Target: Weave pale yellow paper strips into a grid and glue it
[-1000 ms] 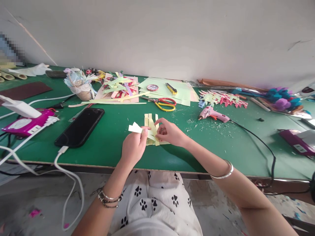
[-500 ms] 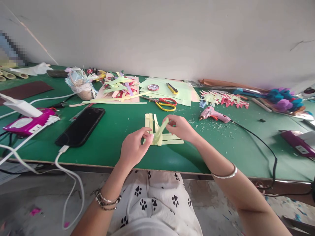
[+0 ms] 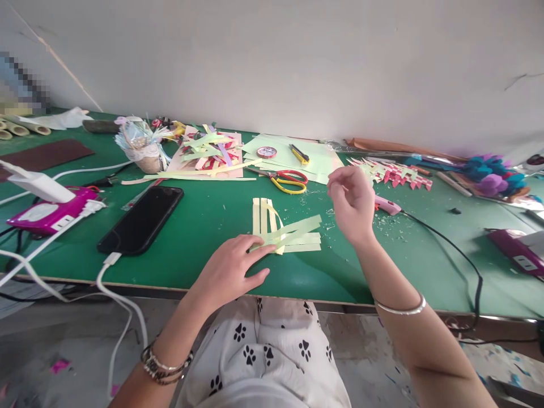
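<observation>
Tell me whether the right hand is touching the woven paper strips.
Apart. The head view shows the right hand raised, with green table between it and the paper strips.

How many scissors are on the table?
1. The scissors lie behind the woven paper strips, beside the light green sheets. More could be hidden under the paper scraps.

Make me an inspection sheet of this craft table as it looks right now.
Surface: green table, dotted with paper crumbs.
Job's things: pale yellow paper strips, crossed, lying flat near the front edge.
Clutter: scissors, glue gun, phone, scrap pile.
Hands: left hand flat on the strips; right hand raised, fingers curled, nothing seen in it.
Cables: white cable plugged into the phone; black cord from the glue gun.
Surroundings: plain white wall behind.
</observation>
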A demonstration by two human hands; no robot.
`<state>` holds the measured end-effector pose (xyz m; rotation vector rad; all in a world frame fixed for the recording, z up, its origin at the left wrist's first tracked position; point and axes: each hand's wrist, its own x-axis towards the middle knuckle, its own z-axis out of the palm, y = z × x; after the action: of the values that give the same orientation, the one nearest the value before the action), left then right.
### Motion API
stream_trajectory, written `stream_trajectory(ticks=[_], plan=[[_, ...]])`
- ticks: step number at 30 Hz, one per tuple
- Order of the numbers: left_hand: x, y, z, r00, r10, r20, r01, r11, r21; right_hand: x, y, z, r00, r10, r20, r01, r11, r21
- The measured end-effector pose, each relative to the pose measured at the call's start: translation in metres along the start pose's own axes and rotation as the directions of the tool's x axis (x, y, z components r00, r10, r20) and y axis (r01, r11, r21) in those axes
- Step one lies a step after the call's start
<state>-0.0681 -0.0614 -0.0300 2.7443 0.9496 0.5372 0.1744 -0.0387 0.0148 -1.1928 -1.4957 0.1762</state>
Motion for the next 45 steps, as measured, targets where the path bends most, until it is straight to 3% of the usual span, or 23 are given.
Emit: stream_trajectory(ticks=[2, 4, 6, 11, 15, 17, 19, 22, 25, 27, 34, 39, 42, 44, 45], plan=[[0.0, 0.001, -0.001, 1.0, -0.001, 0.006, 0.001, 1.0, -0.01, -0.007, -0.01, -0.004, 0.976, -0.114, 0.183, 0.129, 0.989, -0.068], [0.001, 0.001, -0.002, 1.0, -0.006, 0.003, 0.006, 1.0, -0.016, -0.016, -0.017, -0.006, 0.876, -0.176, 0.449, 0.261, 0.956, -0.134], [0.001, 0.0, -0.002, 1.0, -0.011, 0.003, 0.011, 1.0, -0.016, -0.025, -0.02, -0.005, 0.766, -0.169, 0.62, 0.359, 0.913, -0.194], [0.0, 0.0, 0.0, 1.0, -0.018, -0.003, 0.018, 0.999, -0.038, -0.036, -0.014, 0.004, 0.622, -0.05, 0.782, 0.38, 0.892, -0.245], [-0.001, 0.001, -0.005, 0.999, -0.033, 0.022, 0.034, 0.997, -0.069, -0.037, -0.011, 0.011, 0.551, -0.032, 0.834, 0.365, 0.908, -0.206], [-0.002, -0.008, -0.016, 0.997, -0.073, -0.011, 0.072, 0.995, -0.065, -0.037, -0.011, 0.013, 0.541, -0.037, 0.84, 0.372, 0.906, -0.199], [-0.004, -0.028, -0.032, 0.974, -0.178, -0.142, 0.183, 0.983, 0.023, -0.036, -0.012, 0.016, 0.535, -0.046, 0.844, 0.386, 0.901, -0.196], [-0.007, -0.073, -0.059, 0.877, -0.372, -0.303, 0.448, 0.861, 0.24, -0.036, -0.014, 0.021, 0.522, -0.056, 0.851, 0.402, 0.896, -0.187], [-0.011, -0.118, -0.077, 0.764, -0.598, -0.243, 0.642, 0.667, 0.377, -0.034, -0.014, 0.025, 0.513, -0.061, 0.856, 0.398, 0.9, -0.175], [-0.014, -0.136, -0.081, 0.714, -0.677, -0.179, 0.683, 0.619, 0.388, -0.034, -0.014, 0.026, 0.513, -0.061, 0.856, 0.383, 0.909, -0.165], [-0.011, -0.145, -0.081, 0.573, -0.815, -0.088, 0.774, 0.502, 0.385, -0.034, -0.011, 0.023, 0.517, -0.062, 0.853, 0.343, 0.929, -0.141], [-0.007, -0.142, -0.087, 0.614, -0.787, -0.056, 0.728, 0.537, 0.426, -0.034, -0.009, 0.023, 0.523, -0.054, 0.851, 0.317, 0.939, -0.135], [-0.006, -0.139, -0.09, 0.596, -0.802, -0.037, 0.741, 0.532, 0.41, -0.034, -0.008, 0.023, 0.535, -0.054, 0.843, 0.291, 0.949, -0.124], [-0.004, -0.131, -0.089, 0.593, -0.803, -0.069, 0.759, 0.527, 0.382, -0.035, -0.008, 0.023, 0.549, -0.058, 0.834, 0.27, 0.956, -0.111], [-0.004, -0.124, -0.087, 0.613, -0.784, -0.099, 0.753, 0.542, 0.372, -0.035, -0.008, 0.023, 0.557, -0.059, 0.829, 0.258, 0.96, -0.105]])
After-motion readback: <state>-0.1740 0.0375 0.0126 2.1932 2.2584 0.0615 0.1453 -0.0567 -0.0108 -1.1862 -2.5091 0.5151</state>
